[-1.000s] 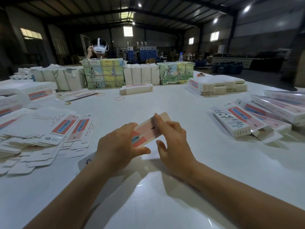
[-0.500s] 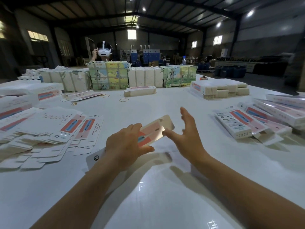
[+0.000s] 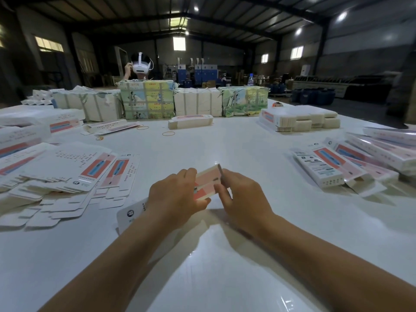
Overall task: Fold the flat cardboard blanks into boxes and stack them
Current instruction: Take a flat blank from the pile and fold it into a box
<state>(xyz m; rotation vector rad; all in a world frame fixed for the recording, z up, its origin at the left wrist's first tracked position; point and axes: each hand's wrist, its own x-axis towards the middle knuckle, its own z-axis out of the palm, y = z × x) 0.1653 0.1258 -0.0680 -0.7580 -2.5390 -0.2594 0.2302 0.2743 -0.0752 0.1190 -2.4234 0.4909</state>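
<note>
A cardboard blank (image 3: 206, 183) with a pink and red printed face is held just above the white table (image 3: 225, 255), in the middle. My left hand (image 3: 174, 194) grips its left part, thumb under its near edge and fingers over the top. My right hand (image 3: 243, 194) holds its right end, where a flap stands bent up. The blank's near white end (image 3: 132, 212) sticks out below my left wrist. A heap of flat blanks (image 3: 67, 174) lies at the left. Folded boxes (image 3: 351, 163) lie stacked at the right.
Wrapped bundles (image 3: 147, 102) line the table's far edge, and a person with a white headset (image 3: 140, 65) sits behind them. A low pile of blanks (image 3: 299, 120) is at the back right, one small pile (image 3: 191, 121) at the back centre. Rubber bands (image 3: 168, 133) lie nearby.
My right hand, open and off the blank half a second ago, has come back onto its right end and bent the flap up. My left hand has kept its grip.
</note>
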